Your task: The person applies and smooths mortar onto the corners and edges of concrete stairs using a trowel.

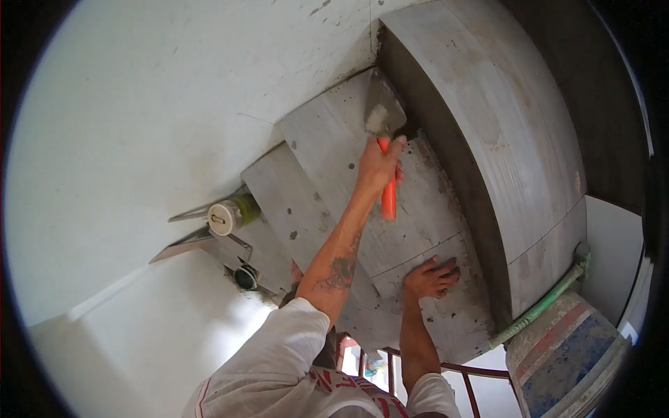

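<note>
In my left hand (378, 166) is a pointing trowel (383, 104) with an orange handle. Its mortar-smeared metal blade lies over the tile (327, 132) at the foot of the dark stair riser (446, 132), near the wall corner. A pale lump of mortar shows on the blade. My right hand (432, 279) rests on the grey wood-look tile lower down, fingers spread, close to the riser and holding nothing. Dark spots and mortar crumbs dot the tile around both hands.
A green-handled hammer (543, 306) leans by a stained bucket (568, 355) at right. Left, beside the white wall (160, 104), are a white-ended cylinder (221, 217) and a dark round opening (245, 277). Steps descend leftward. A reddish metal railing (474, 371) runs below.
</note>
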`<state>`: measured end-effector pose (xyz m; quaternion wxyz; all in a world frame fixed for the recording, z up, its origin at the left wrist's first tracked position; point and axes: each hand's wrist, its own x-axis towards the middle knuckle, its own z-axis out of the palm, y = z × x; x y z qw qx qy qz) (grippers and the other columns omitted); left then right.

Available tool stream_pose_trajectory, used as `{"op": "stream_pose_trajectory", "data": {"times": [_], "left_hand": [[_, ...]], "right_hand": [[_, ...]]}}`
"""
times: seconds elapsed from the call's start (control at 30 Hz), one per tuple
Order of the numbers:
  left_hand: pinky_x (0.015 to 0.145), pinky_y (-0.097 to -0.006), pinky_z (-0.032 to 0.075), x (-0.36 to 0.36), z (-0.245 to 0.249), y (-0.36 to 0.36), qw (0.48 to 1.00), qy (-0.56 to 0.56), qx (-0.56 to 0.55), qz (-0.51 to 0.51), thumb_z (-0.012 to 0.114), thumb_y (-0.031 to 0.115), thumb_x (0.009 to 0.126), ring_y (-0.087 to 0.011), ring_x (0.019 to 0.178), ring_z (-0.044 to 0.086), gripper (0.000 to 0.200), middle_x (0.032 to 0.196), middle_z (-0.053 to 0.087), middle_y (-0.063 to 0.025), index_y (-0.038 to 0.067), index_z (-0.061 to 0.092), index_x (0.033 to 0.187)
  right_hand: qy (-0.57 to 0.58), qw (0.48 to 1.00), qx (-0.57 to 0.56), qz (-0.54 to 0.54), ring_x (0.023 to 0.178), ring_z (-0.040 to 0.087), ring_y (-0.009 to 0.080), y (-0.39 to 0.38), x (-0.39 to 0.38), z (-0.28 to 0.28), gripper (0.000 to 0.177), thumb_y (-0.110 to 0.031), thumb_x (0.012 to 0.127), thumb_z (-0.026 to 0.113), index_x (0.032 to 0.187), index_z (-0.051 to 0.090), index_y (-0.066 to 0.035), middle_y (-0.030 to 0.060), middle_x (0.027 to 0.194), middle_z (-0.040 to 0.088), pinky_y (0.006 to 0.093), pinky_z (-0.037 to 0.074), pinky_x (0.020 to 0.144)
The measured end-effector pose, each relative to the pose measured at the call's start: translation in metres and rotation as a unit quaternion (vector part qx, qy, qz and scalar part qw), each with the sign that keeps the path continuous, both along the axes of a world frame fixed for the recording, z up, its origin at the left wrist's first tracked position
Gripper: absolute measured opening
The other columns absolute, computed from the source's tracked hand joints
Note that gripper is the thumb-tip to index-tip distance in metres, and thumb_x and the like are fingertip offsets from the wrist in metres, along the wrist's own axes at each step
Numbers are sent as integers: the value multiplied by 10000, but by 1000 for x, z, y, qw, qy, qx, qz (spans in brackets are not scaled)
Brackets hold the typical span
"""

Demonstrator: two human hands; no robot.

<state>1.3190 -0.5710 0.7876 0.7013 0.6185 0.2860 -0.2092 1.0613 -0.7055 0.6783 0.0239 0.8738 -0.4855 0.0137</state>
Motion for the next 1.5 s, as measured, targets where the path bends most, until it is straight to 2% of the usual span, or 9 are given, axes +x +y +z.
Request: {"op": "stream_pose_trajectory", "data": {"times": [0.07,0.13,0.33,0.67,0.83,1.03,1.13,1.37,1.5], "left_hand": [[431,-316,453,12,-15,0,1000,4,24,10,611,314,896,-164,506,532,372,685,519,-77,-2,456,1016],[434,-343,471,21,-53,-5,984,-54,163,41,608,269,895,-176,511,544,329,697,531,-88,-21,474,976],[410,-356,449,33,-20,-23,993,23,-61,98,573,219,906,-187,481,522,267,669,528,-105,-34,486,903],[391,-354,432,54,-36,-34,997,-18,37,62,519,186,927,-193,467,498,233,648,512,-100,-41,487,880],[379,-392,457,46,-53,-30,998,-37,-29,37,488,173,917,-245,453,563,321,688,565,-152,-102,398,1056],[404,-348,452,20,-27,-42,998,-38,-19,50,498,169,928,-176,476,479,254,678,480,-84,-38,408,1046],[405,-350,451,32,-40,-48,993,-40,-30,106,496,162,926,-178,482,484,250,680,480,-85,-53,418,1025],[397,-356,452,42,-22,-46,997,-37,-2,69,498,162,924,-181,473,503,241,664,493,-95,-60,431,987],[385,-393,465,29,-5,-56,993,-92,50,53,490,129,893,-246,459,563,275,669,561,-178,-95,366,990]], "right_hand": [[15,1000,10,-1,1389,219,338,0,-3,1,620,-548,986,232,1441,303,-132,207,1461,266,579,241,966],[11,1000,4,-10,1387,212,342,-2,-5,-5,625,-554,983,237,1436,313,-131,208,1465,254,572,244,968],[12,1000,-7,-4,1376,217,339,-5,-9,-14,644,-575,980,219,1434,322,-130,208,1463,250,552,255,965],[16,999,30,-4,1378,194,349,-3,-3,-5,647,-566,985,189,1440,296,-118,236,1444,250,543,241,958],[27,1000,8,2,1374,201,357,-3,-6,-9,628,-548,990,204,1439,291,-117,227,1432,266,549,243,952],[22,1000,0,19,1375,206,353,-5,-9,-12,628,-542,991,211,1449,274,-118,218,1444,264,554,253,946],[30,1000,0,5,1376,209,351,-4,-9,-13,627,-541,991,212,1447,277,-116,217,1447,265,553,262,943],[54,998,7,-5,1383,210,344,-7,-11,-20,623,-542,992,215,1446,285,-122,204,1453,269,556,265,947],[30,1000,-2,2,1376,217,347,-3,-6,-9,622,-555,990,211,1450,286,-142,200,1454,264,577,256,965]]}}
